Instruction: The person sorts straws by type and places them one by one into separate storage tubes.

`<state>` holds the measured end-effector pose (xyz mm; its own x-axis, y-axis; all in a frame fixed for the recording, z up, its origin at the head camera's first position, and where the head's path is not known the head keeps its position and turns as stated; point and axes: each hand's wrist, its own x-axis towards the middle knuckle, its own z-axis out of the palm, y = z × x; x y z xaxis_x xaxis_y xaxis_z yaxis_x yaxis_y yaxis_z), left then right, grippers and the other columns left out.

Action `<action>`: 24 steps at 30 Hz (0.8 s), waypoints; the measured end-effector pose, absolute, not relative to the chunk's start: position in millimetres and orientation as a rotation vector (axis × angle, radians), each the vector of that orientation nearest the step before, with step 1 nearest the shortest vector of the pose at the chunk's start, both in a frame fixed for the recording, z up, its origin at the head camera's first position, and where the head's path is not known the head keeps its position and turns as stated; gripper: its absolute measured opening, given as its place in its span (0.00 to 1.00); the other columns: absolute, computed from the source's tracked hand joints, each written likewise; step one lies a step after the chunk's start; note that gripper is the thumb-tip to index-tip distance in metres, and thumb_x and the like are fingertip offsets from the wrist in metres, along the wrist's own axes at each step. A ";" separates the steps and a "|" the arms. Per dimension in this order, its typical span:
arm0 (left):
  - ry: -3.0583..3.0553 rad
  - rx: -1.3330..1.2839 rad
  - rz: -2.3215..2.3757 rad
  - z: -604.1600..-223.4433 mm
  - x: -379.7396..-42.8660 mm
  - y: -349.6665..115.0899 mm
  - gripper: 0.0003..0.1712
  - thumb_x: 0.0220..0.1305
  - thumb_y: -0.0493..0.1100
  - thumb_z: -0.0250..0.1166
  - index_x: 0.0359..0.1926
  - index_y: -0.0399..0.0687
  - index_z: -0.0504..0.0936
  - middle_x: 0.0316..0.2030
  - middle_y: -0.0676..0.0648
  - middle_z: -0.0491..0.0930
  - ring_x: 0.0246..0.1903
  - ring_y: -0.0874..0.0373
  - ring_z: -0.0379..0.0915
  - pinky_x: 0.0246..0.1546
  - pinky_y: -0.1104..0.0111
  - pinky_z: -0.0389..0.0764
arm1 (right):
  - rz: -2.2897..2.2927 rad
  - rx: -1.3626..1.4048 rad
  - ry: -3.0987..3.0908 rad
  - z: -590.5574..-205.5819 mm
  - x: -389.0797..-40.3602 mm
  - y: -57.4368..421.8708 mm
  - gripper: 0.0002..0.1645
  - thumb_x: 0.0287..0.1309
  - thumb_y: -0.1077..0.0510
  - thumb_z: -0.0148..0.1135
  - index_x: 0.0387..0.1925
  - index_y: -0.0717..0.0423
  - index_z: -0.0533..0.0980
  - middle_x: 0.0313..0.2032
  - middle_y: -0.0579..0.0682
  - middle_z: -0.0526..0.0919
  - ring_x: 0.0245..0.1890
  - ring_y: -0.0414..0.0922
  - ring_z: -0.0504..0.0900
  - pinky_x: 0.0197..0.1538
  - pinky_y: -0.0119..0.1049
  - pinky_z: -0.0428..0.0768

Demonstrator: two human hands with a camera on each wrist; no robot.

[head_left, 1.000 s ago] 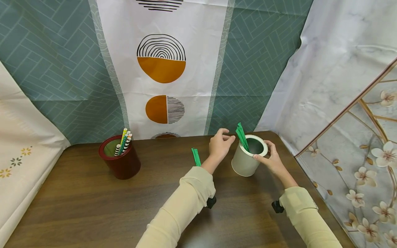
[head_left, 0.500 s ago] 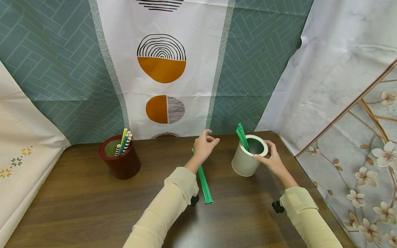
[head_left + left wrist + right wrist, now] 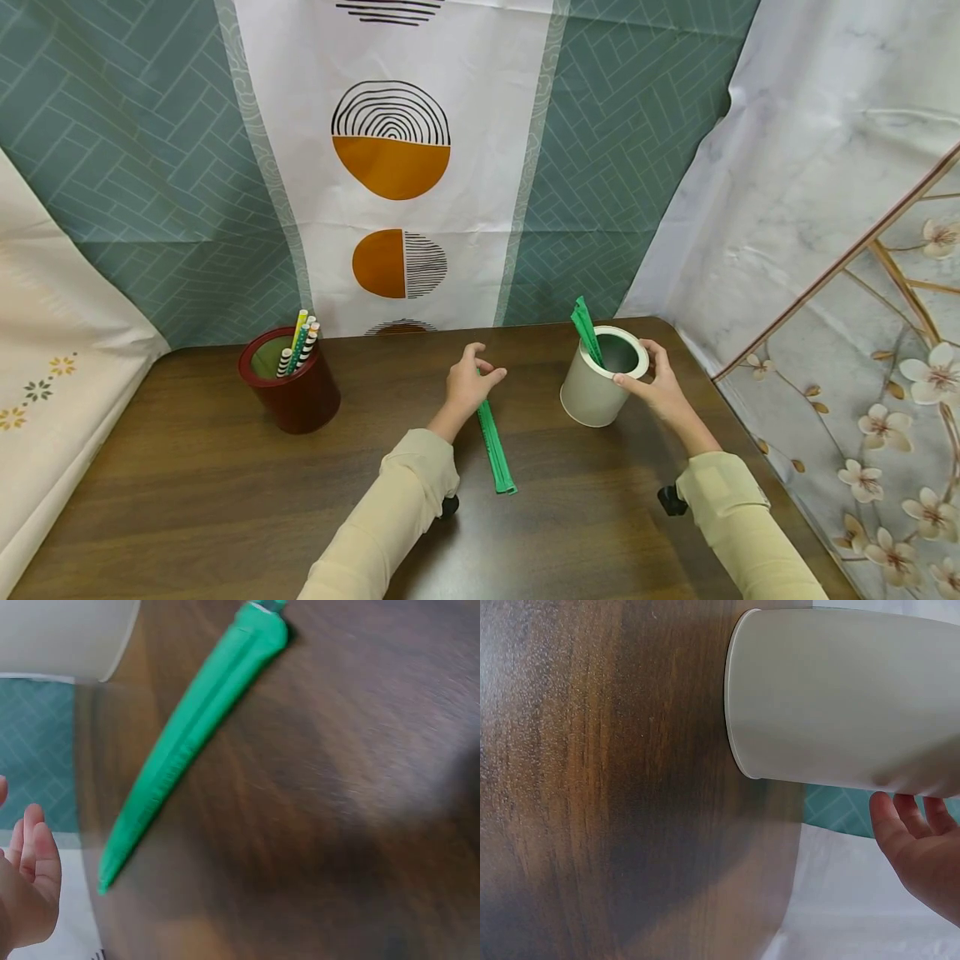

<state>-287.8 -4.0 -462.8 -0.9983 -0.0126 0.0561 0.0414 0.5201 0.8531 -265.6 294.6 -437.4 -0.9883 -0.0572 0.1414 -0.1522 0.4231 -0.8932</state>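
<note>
A long, narrow green stick packet (image 3: 495, 450) lies on the wooden table. My left hand (image 3: 467, 387) hovers by its far end with nothing in it, thumb and fingers apart, overlapping that end in the head view. The left wrist view shows the green packet (image 3: 187, 742) whole, with the left fingers (image 3: 45, 855) off to its side. My right hand (image 3: 658, 387) holds the off-white round canister (image 3: 592, 392) at its right, thumb at the rim and fingers along the wall. More green packets (image 3: 585, 329) stand in that canister, leaning on its left rim.
A dark red cup (image 3: 296, 400) at the table's left back holds several striped and dotted pencils or straws (image 3: 302, 342). Patterned cloth (image 3: 390, 167) hangs behind the table, and a floral sheet (image 3: 885, 433) borders the right side.
My left hand has moved left and toward me, away from the canister, uncovering most of the packet on the table. The right hand and canister have stayed put.
</note>
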 end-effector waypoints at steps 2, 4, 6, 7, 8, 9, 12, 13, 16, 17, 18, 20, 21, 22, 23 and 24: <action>-2.705 -0.019 -1.508 -469.5 -286.6 -6.1 0.31 0.53 0.50 0.64 0.56 0.47 0.64 0.38 0.47 0.80 0.35 0.51 0.75 0.36 0.62 0.73 | 1.631 0.190 -2.570 -437.8 -266.1 294.7 0.43 0.50 0.62 0.59 0.62 0.64 0.46 0.54 0.61 0.57 0.47 0.43 0.61 0.41 0.20 0.66; -2.715 -0.017 -1.507 -475.6 -285.6 -7.8 0.32 0.53 0.49 0.64 0.56 0.46 0.64 0.37 0.47 0.80 0.34 0.51 0.75 0.34 0.63 0.73 | 1.632 0.187 -2.566 -438.0 -266.9 294.6 0.43 0.50 0.62 0.59 0.62 0.64 0.46 0.54 0.61 0.58 0.47 0.43 0.61 0.40 0.20 0.66; -2.728 -0.017 -1.500 -480.9 -284.3 -9.0 0.31 0.53 0.48 0.64 0.56 0.45 0.64 0.37 0.46 0.80 0.34 0.50 0.74 0.34 0.63 0.73 | 1.636 0.183 -2.560 -437.8 -267.2 294.5 0.43 0.50 0.62 0.59 0.62 0.64 0.46 0.54 0.61 0.57 0.47 0.43 0.61 0.40 0.20 0.66; -2.733 -0.019 -1.498 -483.5 -283.8 -9.5 0.31 0.53 0.46 0.64 0.57 0.44 0.64 0.37 0.46 0.80 0.34 0.49 0.75 0.33 0.63 0.73 | 1.643 0.179 -2.558 -437.8 -267.4 294.5 0.43 0.50 0.62 0.59 0.62 0.64 0.46 0.55 0.61 0.57 0.47 0.43 0.61 0.40 0.20 0.66; -2.737 -0.020 -1.494 -486.0 -283.3 -9.9 0.31 0.53 0.45 0.64 0.56 0.43 0.64 0.37 0.45 0.80 0.35 0.49 0.74 0.33 0.63 0.74 | 1.642 0.178 -2.556 -437.7 -267.4 294.4 0.43 0.50 0.62 0.59 0.62 0.64 0.46 0.55 0.61 0.57 0.47 0.42 0.60 0.40 0.20 0.66; -2.746 -0.022 -1.484 -488.3 -282.6 -10.3 0.31 0.53 0.44 0.64 0.56 0.43 0.64 0.37 0.45 0.79 0.35 0.49 0.74 0.33 0.63 0.74 | 1.638 0.177 -2.559 -437.6 -267.1 294.4 0.43 0.50 0.62 0.59 0.62 0.64 0.46 0.55 0.60 0.57 0.47 0.42 0.61 0.40 0.20 0.66; -2.764 -0.023 -1.447 -493.6 -280.3 -11.7 0.29 0.52 0.42 0.64 0.55 0.42 0.67 0.37 0.44 0.79 0.35 0.49 0.74 0.33 0.63 0.74 | 1.658 0.179 -2.556 -437.4 -266.8 294.2 0.43 0.50 0.63 0.59 0.62 0.63 0.46 0.55 0.60 0.57 0.46 0.41 0.61 0.40 0.20 0.67; -2.770 -0.024 -1.431 -494.9 -279.6 -12.3 0.28 0.52 0.41 0.64 0.55 0.41 0.67 0.37 0.44 0.79 0.35 0.50 0.74 0.33 0.63 0.74 | 1.666 0.180 -2.555 -437.7 -266.9 294.5 0.43 0.50 0.63 0.59 0.62 0.62 0.46 0.55 0.59 0.57 0.46 0.41 0.61 0.39 0.20 0.67; -2.786 -0.030 -1.368 -499.0 -277.4 -13.7 0.27 0.52 0.41 0.65 0.53 0.41 0.69 0.35 0.44 0.79 0.34 0.51 0.74 0.33 0.62 0.73 | 1.684 0.183 -2.549 -437.7 -266.7 294.4 0.43 0.50 0.64 0.59 0.62 0.62 0.46 0.54 0.59 0.58 0.45 0.40 0.61 0.39 0.20 0.68; -2.791 -0.029 -1.348 -500.3 -276.8 -14.0 0.26 0.51 0.41 0.65 0.53 0.42 0.69 0.35 0.45 0.78 0.33 0.51 0.74 0.34 0.61 0.73 | 1.690 0.184 -2.548 -437.7 -266.5 294.4 0.43 0.50 0.64 0.59 0.62 0.61 0.45 0.54 0.59 0.58 0.45 0.40 0.61 0.39 0.20 0.68; -2.799 -0.023 -1.338 -501.7 -276.1 -14.3 0.26 0.51 0.41 0.65 0.53 0.42 0.69 0.34 0.45 0.78 0.33 0.51 0.74 0.34 0.61 0.73 | 1.687 0.185 -2.547 -437.7 -266.5 294.4 0.43 0.50 0.64 0.59 0.62 0.62 0.45 0.54 0.59 0.58 0.45 0.40 0.61 0.39 0.20 0.68; -2.810 -0.017 -1.316 -505.2 -275.0 -14.9 0.26 0.51 0.41 0.65 0.52 0.42 0.70 0.34 0.45 0.78 0.32 0.51 0.73 0.35 0.60 0.72 | 1.680 0.186 -2.549 -437.7 -266.2 294.2 0.43 0.50 0.63 0.59 0.62 0.62 0.45 0.54 0.59 0.58 0.45 0.40 0.61 0.39 0.20 0.68; -2.818 -0.008 -1.308 -506.3 -274.3 -15.1 0.26 0.51 0.41 0.65 0.52 0.42 0.70 0.33 0.45 0.78 0.32 0.51 0.73 0.35 0.60 0.72 | 1.679 0.187 -2.548 -437.8 -266.3 294.2 0.43 0.50 0.63 0.59 0.62 0.62 0.45 0.54 0.59 0.58 0.45 0.39 0.61 0.39 0.20 0.68; -2.826 -0.001 -1.295 -507.4 -273.5 -15.4 0.26 0.51 0.41 0.66 0.52 0.43 0.70 0.33 0.46 0.78 0.32 0.52 0.73 0.35 0.60 0.72 | 1.679 0.187 -2.547 -437.9 -266.3 294.2 0.43 0.50 0.64 0.59 0.62 0.62 0.45 0.54 0.59 0.58 0.45 0.39 0.61 0.39 0.20 0.68; -2.833 0.003 -1.281 -508.5 -272.9 -15.6 0.26 0.50 0.41 0.66 0.51 0.43 0.70 0.33 0.46 0.78 0.32 0.52 0.73 0.36 0.59 0.72 | 1.680 0.187 -2.546 -437.9 -266.2 294.2 0.43 0.50 0.64 0.59 0.62 0.62 0.45 0.54 0.59 0.58 0.44 0.39 0.61 0.39 0.20 0.68; -2.837 0.007 -1.270 -509.3 -272.2 -15.8 0.26 0.50 0.41 0.66 0.51 0.43 0.70 0.33 0.46 0.78 0.32 0.52 0.74 0.36 0.59 0.72 | 1.681 0.187 -2.544 -437.9 -266.1 294.1 0.43 0.50 0.64 0.59 0.62 0.62 0.46 0.54 0.59 0.58 0.44 0.39 0.61 0.39 0.20 0.68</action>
